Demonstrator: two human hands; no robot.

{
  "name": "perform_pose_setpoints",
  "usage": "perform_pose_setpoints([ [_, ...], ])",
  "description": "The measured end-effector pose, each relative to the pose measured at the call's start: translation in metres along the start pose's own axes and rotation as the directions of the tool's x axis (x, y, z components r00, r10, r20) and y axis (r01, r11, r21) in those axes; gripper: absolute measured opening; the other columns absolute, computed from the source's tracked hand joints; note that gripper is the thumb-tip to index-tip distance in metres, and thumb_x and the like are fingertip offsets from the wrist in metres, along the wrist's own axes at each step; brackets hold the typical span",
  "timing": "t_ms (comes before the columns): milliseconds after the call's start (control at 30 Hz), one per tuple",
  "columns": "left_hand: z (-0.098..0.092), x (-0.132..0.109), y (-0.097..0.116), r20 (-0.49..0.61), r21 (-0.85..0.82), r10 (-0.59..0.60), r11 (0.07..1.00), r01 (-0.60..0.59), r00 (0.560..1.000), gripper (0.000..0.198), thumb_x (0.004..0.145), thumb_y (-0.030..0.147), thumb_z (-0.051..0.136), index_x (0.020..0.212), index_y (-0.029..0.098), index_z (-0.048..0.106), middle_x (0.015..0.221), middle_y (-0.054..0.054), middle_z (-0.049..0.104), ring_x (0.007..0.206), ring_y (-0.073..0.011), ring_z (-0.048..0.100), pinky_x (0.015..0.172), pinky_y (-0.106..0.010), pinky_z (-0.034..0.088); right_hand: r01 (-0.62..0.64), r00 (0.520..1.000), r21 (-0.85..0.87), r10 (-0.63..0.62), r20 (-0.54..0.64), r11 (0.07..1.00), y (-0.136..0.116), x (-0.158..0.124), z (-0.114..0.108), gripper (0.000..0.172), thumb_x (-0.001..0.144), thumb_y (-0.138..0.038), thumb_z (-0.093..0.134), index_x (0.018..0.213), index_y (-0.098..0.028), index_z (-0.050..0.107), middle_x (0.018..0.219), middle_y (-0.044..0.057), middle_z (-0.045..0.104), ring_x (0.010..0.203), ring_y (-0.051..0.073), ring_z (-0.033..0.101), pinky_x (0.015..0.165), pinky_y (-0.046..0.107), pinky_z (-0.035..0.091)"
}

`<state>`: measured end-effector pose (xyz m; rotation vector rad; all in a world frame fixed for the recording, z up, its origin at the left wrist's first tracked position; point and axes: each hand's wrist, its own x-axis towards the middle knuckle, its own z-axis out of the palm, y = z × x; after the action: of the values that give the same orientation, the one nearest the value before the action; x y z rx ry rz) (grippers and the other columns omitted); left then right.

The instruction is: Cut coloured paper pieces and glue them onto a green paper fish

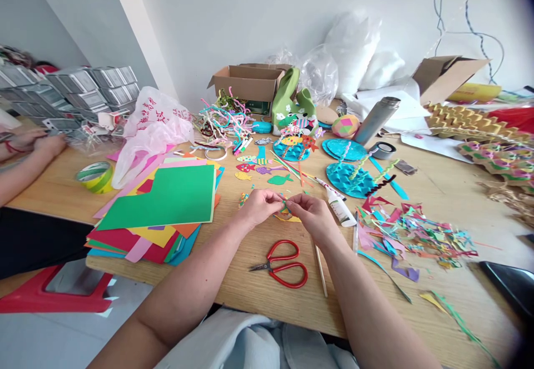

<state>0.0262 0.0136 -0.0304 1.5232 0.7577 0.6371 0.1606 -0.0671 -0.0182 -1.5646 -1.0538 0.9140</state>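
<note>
My left hand (259, 206) and my right hand (312, 213) meet over the middle of the wooden table (267, 291), fingers pinched together on a small coloured paper piece (286, 208). What exactly the piece is I cannot make out. Red-handled scissors (282, 264) lie on the table just in front of my hands. A white glue bottle (339, 207) lies right of my right hand, and a thin wooden stick (321, 270) lies beside the scissors.
A stack of coloured paper sheets (163, 207) topped by green lies left. Paper scraps (413, 235) litter the right. Paper fish (258, 166), blue discs (349, 175), pipe cleaners (223, 119), cardboard boxes (247, 82), a metal flask (376, 119), tape roll (95, 176). Another person's hands (37, 145) at far left.
</note>
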Motion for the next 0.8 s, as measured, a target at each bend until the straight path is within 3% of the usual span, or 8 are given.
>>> perform_pose_setpoints([
  [233,0.0004,0.0017,-0.0019,-0.012,-0.003,-0.002,1.000,0.002,1.000,0.011,0.066,0.023,0.066,0.067,0.013,0.070,0.090,-0.009,0.071,0.081,-0.0178,0.063,0.072,-0.027,0.046,0.054,0.998,-0.083,-0.057,-0.041,0.995,0.0038,0.0007,0.0044,0.028,0.072,-0.045,0.060,0.069,-0.017,0.059,0.061,0.002,0.058,0.058,0.015,0.051,0.055,0.028,0.038],
  [800,0.0007,0.0034,-0.0065,-0.023,-0.052,-0.011,0.999,0.010,1.000,0.010,0.067,0.021,0.068,0.069,0.012,0.071,0.094,-0.010,0.070,0.081,-0.0173,0.063,0.069,-0.025,0.048,0.032,0.995,-0.080,-0.039,-0.097,0.996,0.0066,0.0016,0.0071,0.031,0.071,-0.047,0.059,0.068,-0.016,0.060,0.060,0.002,0.059,0.055,0.014,0.049,0.051,0.026,0.034],
])
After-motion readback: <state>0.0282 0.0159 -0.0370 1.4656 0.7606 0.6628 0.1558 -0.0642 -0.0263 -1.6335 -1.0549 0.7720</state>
